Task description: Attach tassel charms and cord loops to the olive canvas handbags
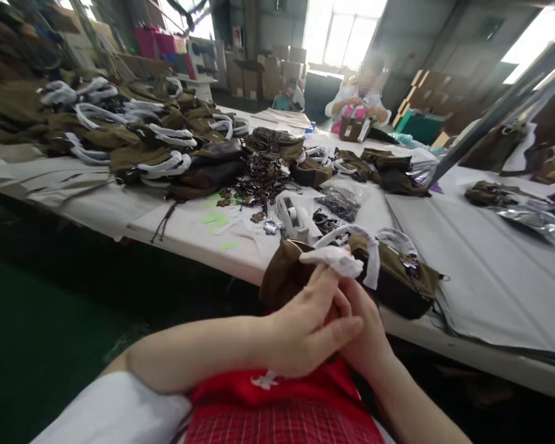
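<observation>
At the table's near edge an olive-brown handbag (282,271) is tilted toward me, partly covered by my hands. My left hand (305,327) is closed, its fingers pointing up at the bag's white-wrapped handle (337,260). Pressed against it, my right hand (363,320) is closed too, with its fingers curled and partly hidden. What lies between the two palms is not visible. Just beyond, to the right, lies another olive handbag (402,277) with wrapped handles and a dark metal flower-like charm (407,262).
A tape dispenser (292,216) stands beside a pile of chained charms (263,179). Many wrapped-handle bags (134,129) are heaped on the left of the white table (203,240). A slanted metal post (485,117) rises at right. Across the table a person (361,105) handles a bag.
</observation>
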Tool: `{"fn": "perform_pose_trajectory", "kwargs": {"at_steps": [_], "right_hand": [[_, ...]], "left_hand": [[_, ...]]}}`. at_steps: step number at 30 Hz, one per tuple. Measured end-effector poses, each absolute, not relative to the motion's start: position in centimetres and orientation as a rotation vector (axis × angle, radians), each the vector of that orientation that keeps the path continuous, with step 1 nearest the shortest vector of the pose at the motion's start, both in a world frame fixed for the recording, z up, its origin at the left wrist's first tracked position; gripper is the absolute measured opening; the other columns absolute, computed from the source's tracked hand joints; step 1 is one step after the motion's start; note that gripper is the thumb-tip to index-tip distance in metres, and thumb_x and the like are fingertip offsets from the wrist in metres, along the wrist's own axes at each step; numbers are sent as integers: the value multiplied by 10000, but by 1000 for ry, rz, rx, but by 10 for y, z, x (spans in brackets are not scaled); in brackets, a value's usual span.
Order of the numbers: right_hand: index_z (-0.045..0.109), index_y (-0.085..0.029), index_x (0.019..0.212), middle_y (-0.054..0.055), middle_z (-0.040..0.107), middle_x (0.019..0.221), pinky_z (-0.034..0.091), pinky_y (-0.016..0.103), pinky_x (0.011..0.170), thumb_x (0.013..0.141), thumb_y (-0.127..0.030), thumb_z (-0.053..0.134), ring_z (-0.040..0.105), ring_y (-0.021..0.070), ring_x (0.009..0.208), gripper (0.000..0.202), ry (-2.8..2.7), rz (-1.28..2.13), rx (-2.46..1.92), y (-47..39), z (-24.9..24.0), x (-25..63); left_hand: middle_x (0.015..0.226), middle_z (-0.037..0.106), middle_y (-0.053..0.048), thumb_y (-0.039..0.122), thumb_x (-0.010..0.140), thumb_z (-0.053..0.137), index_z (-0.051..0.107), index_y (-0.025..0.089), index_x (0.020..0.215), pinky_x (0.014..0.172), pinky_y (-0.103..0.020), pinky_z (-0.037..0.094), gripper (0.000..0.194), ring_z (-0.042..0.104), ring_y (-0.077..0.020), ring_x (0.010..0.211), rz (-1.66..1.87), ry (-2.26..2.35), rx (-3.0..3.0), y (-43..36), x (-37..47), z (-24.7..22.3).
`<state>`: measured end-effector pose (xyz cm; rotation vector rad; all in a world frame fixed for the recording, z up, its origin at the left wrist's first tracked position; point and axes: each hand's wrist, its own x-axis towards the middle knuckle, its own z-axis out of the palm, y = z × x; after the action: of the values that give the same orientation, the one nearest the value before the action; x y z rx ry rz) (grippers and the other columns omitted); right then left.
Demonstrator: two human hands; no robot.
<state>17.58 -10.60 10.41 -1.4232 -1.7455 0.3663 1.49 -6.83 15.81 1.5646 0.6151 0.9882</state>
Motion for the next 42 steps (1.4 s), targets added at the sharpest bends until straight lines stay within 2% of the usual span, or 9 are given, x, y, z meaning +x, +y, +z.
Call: {"fn": "perform_pose_trajectory", "kwargs": {"at_steps": [3, 8, 11, 14, 20, 25, 30, 35, 42], "right_hand": [[602, -223, 810, -9, 584, 632, 436, 286, 508, 787, -365, 694, 525, 167, 529, 170, -1596, 133, -1576, -105, 89, 203], [639, -215, 1057, 86, 670, 968, 508, 367, 731, 870, -440, 590, 630, 239, 812, 297, -1567, 304, -1512, -109, 66, 231], [674, -217, 860, 82, 665, 804, 505, 372, 669, 937, -625, 398, 619, 244, 729, 499, -1567, 742, -1385, -109, 56, 237], [682, -212, 844, 106, 673, 852, 508, 393, 696, 870, -757, 387, 625, 267, 767, 620, -1554, 931, -1233, -109, 55, 239], [688, -201, 1055, 129, 623, 1198, 455, 385, 961, 864, -602, 598, 610, 282, 1072, 453, -1815, 1264, -1089, -105, 79, 246], [616, -209, 1283, 154, 472, 1454, 380, 450, 1064, 693, -846, 562, 432, 357, 1345, 870, -1687, 1715, -911, -102, 85, 254], [733, -172, 1008, 108, 734, 1039, 498, 369, 909, 987, -582, 328, 675, 251, 967, 577, -1629, 1603, -1417, -96, 80, 225], [713, -179, 983, 86, 729, 1059, 478, 308, 858, 989, -283, 398, 659, 209, 936, 331, -2277, 1265, -1492, -90, 73, 185], [704, -144, 828, 100, 737, 861, 452, 280, 683, 915, -198, 450, 646, 195, 739, 273, -2433, 1294, -1646, -67, 58, 178]], "left_hand": [[1222, 588, -158, 256, 852, 605, 349, 186, 1483, 834, -351, 557, 685, 662, -211, 865, 707, 417, 1735, -82, 23, 146], [1038, 679, -107, 216, 875, 570, 334, 168, 1490, 861, -334, 546, 661, 676, -214, 907, 493, 287, 1770, -88, 20, 147], [853, 720, -61, 243, 905, 553, 691, 225, 1125, 859, -299, 528, 260, 692, -207, 859, 396, 220, 1936, -73, 4, 150], [681, 692, -55, 364, 946, 469, 706, 207, 695, 701, -266, 514, 380, 656, -175, 665, 429, 517, 2144, -33, -17, 139], [1085, 724, -110, 616, 814, 541, 701, 153, 1088, 809, -297, 477, 561, 650, -244, 929, -47, 1143, 2289, 51, -23, 83], [922, 758, -18, 470, 749, 658, 727, 208, 1030, 659, -209, 446, 390, 653, -171, 777, -440, 643, 2123, 54, -16, 78], [807, 754, -34, 253, 748, 612, 761, 177, 824, 637, -239, 444, 183, 656, -192, 724, -135, 777, 2190, 22, -4, 73], [813, 749, -15, 272, 813, 556, 750, 156, 846, 692, -248, 483, 228, 668, -206, 797, 445, 987, 1927, 6, 8, 44], [824, 742, -22, 247, 697, 652, 737, 134, 871, 703, -269, 526, 224, 660, -187, 757, 695, 1010, 1393, 19, 12, 22]]}}
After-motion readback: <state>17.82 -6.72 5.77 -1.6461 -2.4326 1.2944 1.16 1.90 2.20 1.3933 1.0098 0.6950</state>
